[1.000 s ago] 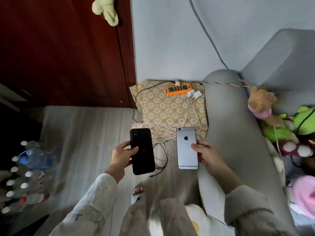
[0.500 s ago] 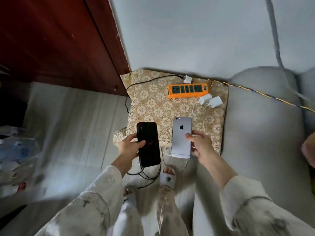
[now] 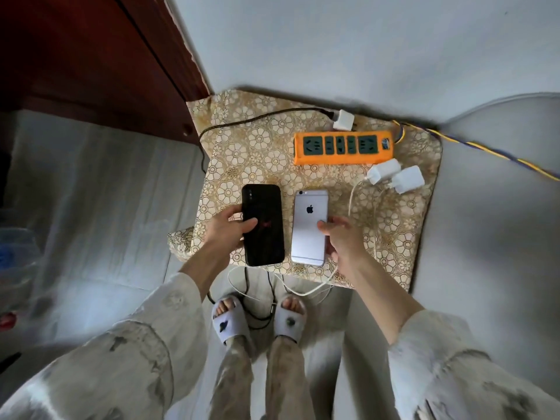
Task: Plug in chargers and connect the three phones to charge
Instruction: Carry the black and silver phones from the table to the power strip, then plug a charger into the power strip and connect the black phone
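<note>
A dark red wooden door (image 3: 91,50) fills the upper left, above a pale grey plank floor (image 3: 100,189). Right of it stands a low surface covered in a beige cloth with a gold flower pattern (image 3: 257,153), set against the pale wall.

The left hand (image 3: 225,230) holds a black slim phone (image 3: 263,224) back-up over the near edge of the cloth; its fingers are wrapped around the phone's left edge, with the thumb pressed on the back. Just beside it, apart by a narrow gap, a silver phone with a dark logo (image 3: 309,227) is held back-up by the right hand (image 3: 344,241), the thumb on the back and the fingers curled behind its right edge.

Beyond the phones lies an orange power strip with dark green sockets (image 3: 343,147), none of them occupied. A white charger block on a black cable (image 3: 344,119) lies just behind the strip. Two white charger blocks (image 3: 397,175) with white cables lie unplugged just in front of its right end. Cable ends hang off the near edge towards two feet in white slippers (image 3: 257,322). At far right is a grey sofa arm (image 3: 491,222).
</note>
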